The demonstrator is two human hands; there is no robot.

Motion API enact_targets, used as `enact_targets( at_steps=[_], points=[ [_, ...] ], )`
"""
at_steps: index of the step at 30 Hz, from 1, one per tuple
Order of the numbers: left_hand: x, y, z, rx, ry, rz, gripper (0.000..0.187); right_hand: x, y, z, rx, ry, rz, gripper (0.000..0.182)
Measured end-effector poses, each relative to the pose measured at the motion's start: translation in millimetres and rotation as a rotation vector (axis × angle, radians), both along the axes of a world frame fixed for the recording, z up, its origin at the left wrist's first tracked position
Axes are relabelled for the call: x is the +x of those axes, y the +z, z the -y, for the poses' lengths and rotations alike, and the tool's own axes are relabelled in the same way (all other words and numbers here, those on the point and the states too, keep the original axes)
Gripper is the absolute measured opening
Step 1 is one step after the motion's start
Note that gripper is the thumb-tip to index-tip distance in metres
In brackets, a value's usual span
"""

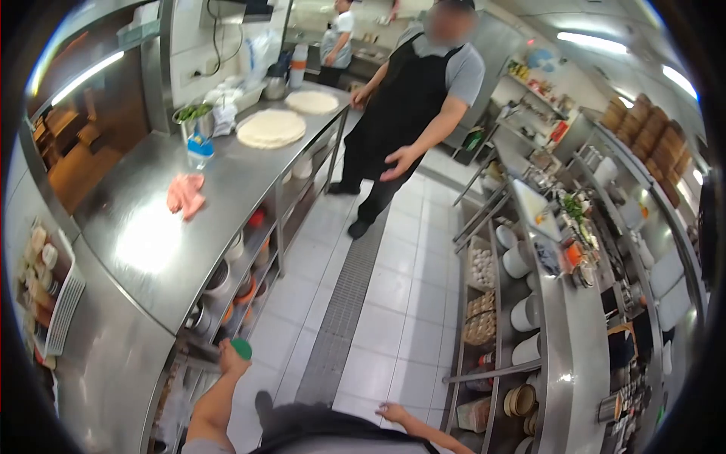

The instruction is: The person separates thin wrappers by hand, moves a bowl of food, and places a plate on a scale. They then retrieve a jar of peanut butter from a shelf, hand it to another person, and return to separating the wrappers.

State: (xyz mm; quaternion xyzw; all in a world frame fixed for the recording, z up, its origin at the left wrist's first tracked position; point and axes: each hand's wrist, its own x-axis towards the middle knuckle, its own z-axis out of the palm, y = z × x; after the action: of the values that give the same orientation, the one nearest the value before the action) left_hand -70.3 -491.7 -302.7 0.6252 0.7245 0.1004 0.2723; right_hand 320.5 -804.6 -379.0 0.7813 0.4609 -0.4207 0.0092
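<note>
My left hand is closed on a flat green round-edged object, whose exact kind I cannot make out. It is beside the front edge of the steel worktable, over the floor. Low in the view, my right hand hangs over the tiles with its fingers loosely apart and nothing visible in them. A pink cloth lies crumpled on the worktable. Farther along are round sheets of pale dough, a blue-and-clear container and a metal pot of greens.
A person in a black apron stands in the aisle, one hand extended. Another person is at the back. On the right, a steel counter carries food and tools above shelves with egg trays. A floor drain grate runs along the aisle.
</note>
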Motion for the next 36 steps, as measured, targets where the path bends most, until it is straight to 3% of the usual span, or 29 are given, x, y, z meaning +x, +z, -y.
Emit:
enact_targets(
  at_steps=[2,4,7,8,10,12,14,18,20,22,25,30,33,36],
  points=[
    [-1.5,8.7,-15.6,0.011,-0.078,-0.057,0.085,6.1,15.9,22.3,-0.205,-0.246,-0.145,0.058],
    [-6.1,6.8,-32.2,-0.139,-0.105,-0.139,0.084,9.9,31.5,38.8,-0.253,-0.303,-0.128,0.058],
    [-14.7,-17.1,-50.3,-0.046,-0.131,-0.161,0.081,16.5,13.0,61.4,-0.258,-0.340,-0.054,0.046],
    [-14.2,-16.6,-52.7,-0.040,-0.134,-0.152,0.081,23.2,9.5,65.6,-0.251,-0.344,-0.046,0.046],
    [-12.4,-4.0,-56.9,-0.135,-0.327,-0.281,0.075,33.3,5.8,66.8,-0.078,-0.055,-0.111,0.048],
    [-16.6,-32.3,-60.8,-0.094,-0.407,-0.367,0.072,26.4,2.6,59.8,-0.010,-0.158,-0.136,0.047],
    [-21.6,-46.9,-64.7,-0.058,-0.484,-0.459,0.070,11.1,20.0,43.8,0.013,-0.524,-0.229,0.049],
    [-25.7,-75.9,-69.9,-0.046,-0.497,-0.541,0.063,3.1,14.8,32.6,0.021,-0.527,-0.250,0.051],
    [-28.1,-90.3,-70.0,-0.019,-0.473,-0.575,0.059,7.7,3.7,34.1,0.063,-0.328,-0.196,0.053],
    [-26.2,-79.5,-66.6,-0.057,-0.457,-0.600,0.042,2.4,29.9,28.0,0.073,-0.299,-0.163,0.053],
    [-30.0,-115.8,-77.9,-0.042,-0.410,-0.614,0.030,2.5,39.2,34.7,0.101,-0.286,-0.137,0.054],
    [-28.7,-143.4,-90.4,-0.100,-0.350,-0.608,0.026,15.1,31.5,45.7,0.035,-0.282,-0.061,0.054],
    [-28.9,-157.6,-95.1,-0.089,-0.300,-0.629,0.029,24.5,24.8,50.9,0.056,-0.149,0.017,0.052],
    [-27.6,-162.7,-98.6,-0.101,-0.268,-0.640,0.034,20.6,48.7,35.8,-0.045,-0.159,-0.040,0.051]
  ],
)
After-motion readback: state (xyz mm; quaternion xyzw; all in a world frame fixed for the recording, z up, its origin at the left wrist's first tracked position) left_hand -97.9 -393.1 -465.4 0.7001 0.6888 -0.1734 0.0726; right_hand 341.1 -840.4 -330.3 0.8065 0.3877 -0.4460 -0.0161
